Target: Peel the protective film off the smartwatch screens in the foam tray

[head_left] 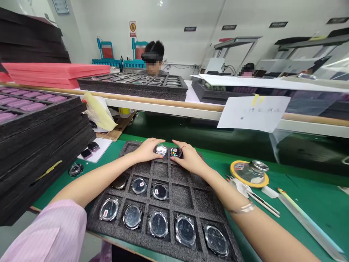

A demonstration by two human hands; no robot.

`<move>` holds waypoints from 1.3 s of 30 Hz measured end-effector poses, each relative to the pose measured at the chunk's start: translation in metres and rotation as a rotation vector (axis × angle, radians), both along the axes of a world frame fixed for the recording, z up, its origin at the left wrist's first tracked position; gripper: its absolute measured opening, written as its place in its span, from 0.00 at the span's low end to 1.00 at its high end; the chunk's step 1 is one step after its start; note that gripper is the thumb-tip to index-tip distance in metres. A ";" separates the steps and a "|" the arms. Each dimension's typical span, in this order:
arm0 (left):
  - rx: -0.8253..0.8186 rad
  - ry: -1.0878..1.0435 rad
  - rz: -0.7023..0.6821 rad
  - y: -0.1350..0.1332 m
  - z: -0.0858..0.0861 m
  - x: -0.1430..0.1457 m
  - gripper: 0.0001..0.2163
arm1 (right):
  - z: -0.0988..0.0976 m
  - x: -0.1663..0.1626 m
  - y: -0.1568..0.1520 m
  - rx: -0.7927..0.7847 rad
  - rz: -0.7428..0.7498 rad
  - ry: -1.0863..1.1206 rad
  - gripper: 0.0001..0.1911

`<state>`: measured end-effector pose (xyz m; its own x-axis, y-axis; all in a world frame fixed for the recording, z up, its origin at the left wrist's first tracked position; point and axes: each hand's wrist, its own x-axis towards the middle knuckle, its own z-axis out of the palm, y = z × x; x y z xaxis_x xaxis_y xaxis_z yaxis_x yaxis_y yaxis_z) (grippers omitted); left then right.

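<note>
Half-curled, the left hand holds a bright watch and the right hand a darker watch at the foam tray's far end, best gripped edgewise.

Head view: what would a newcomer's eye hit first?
At the far edge of the black foam tray, the left hand holds a silvery watch face and the right hand a dark one with coloured spots. A row of five watches fills the tray's near edge. Pinkish-red foam slabs stand out upper left.
</note>
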<state>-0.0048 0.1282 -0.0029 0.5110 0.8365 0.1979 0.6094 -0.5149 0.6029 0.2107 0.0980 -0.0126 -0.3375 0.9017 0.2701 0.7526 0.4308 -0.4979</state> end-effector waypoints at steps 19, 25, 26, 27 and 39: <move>-0.241 0.323 -0.112 -0.111 0.028 -0.068 0.17 | 0.006 -0.029 -0.089 -0.279 0.202 0.135 0.18; -0.037 0.061 -0.108 -0.109 0.029 -0.060 0.11 | 0.016 -0.024 -0.077 -0.159 0.109 0.466 0.11; -0.001 0.019 -0.118 -0.109 0.030 -0.057 0.10 | 0.017 -0.026 -0.072 -0.150 0.081 0.536 0.10; 0.025 -0.015 -0.131 -0.109 0.032 -0.053 0.10 | 0.016 -0.027 -0.067 -0.150 0.052 0.608 0.12; -0.482 -0.637 -0.018 -0.104 0.025 -0.002 0.13 | -0.011 -0.030 -0.045 -0.310 -0.040 1.049 0.24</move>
<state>-0.0072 0.0240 0.0218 0.4360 0.8968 0.0749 0.0666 -0.1151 0.9911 0.1806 0.0531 -0.0239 -0.0409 0.9854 0.1653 -0.0981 0.1607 -0.9821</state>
